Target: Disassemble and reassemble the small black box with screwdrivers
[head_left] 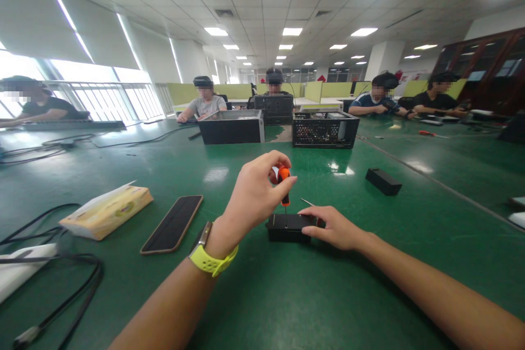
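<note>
My left hand, with a yellow-banded watch on its wrist, is closed around the handle of an orange and black screwdriver. The screwdriver stands upright, its thin shaft meeting the top of a small black box. My right hand grips the right end of that box, thumb on the near side and fingers over the far side, against the green table. Just behind the right hand lies a thin metal rod, partly hidden by the fingers.
Left of my hands lie a phone, a tissue pack and black cables. Another black box rests at right. Two open computer cases stand ahead. Several people sit around the table; a red screwdriver lies far right.
</note>
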{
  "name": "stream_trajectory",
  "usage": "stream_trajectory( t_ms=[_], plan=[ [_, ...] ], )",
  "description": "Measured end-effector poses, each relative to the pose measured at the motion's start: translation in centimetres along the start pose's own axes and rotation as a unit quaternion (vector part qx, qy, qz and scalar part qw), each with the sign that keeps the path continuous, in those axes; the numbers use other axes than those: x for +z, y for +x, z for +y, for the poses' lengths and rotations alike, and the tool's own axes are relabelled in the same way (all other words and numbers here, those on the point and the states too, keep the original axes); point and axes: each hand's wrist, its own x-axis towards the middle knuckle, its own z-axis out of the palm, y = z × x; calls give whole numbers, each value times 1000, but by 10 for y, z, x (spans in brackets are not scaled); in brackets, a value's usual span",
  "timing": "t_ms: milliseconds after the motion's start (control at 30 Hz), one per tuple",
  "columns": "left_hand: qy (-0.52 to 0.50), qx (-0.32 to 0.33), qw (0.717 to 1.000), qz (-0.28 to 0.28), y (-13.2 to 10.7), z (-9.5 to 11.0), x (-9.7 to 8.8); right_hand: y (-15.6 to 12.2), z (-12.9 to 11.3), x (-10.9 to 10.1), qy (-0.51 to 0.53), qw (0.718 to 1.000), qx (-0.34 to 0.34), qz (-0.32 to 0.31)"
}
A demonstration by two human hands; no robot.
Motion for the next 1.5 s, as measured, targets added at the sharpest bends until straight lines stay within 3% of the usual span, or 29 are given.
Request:
stream_trajectory(
  t_ms=[333, 500, 767, 1000, 1200, 1367, 1500],
  plan=[
    [-94, -25, 995, -36, 6, 0, -7, -2, 3, -1, -4, 1000, 1, -5],
    [-97, -33, 994, -45, 4, -1, -4, -1, 2, -2, -3, 1000, -2, -2],
    [-29, 4, 1000, 0, 0, -4, 0, -1, 5, 0, -1, 1000, -4, 0],
    [-91, -29, 995, -35, 1, -1, 0, -1, 4, 0, -1, 1000, -2, 1],
    [-94, -8, 995, -22, -2, -3, 4, -1, 3, 0, 4, 1000, 1, -3],
    [-148, -32, 987, -57, 0, -2, 3, -1, 4, 0, -1, 1000, 5, -2],
    [-136, -34, 988, -67, 0, -3, 5, -1, 4, 1, -2, 1000, 1, 1]
  ],
)
